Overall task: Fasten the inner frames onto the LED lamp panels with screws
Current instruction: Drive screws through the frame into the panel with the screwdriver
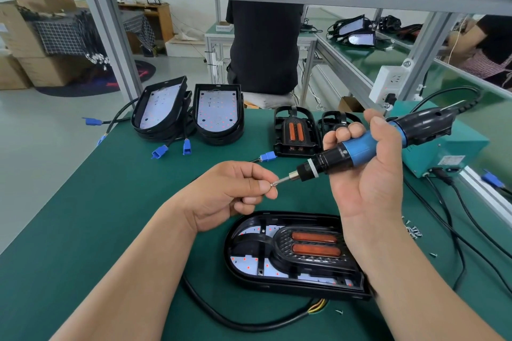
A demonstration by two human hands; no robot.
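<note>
A teal power box sits at the table's right edge. A white socket strip hangs on the frame post behind it. A person in black stands past the far edge, and cardboard boxes are stacked on the floor to the left.

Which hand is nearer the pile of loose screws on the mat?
Right. The right hand, gripping the screwdriver, is up-left of the loose screws; the left hand, pinching a screw, is much farther left.

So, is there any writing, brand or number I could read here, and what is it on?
No text here can be read.
Teal power supply box: the print on its sticker is too small and blurred.
Small white box in the background: its label is blurred.
Electric screwdriver and LED lamp panel: no lettering visible.
</note>
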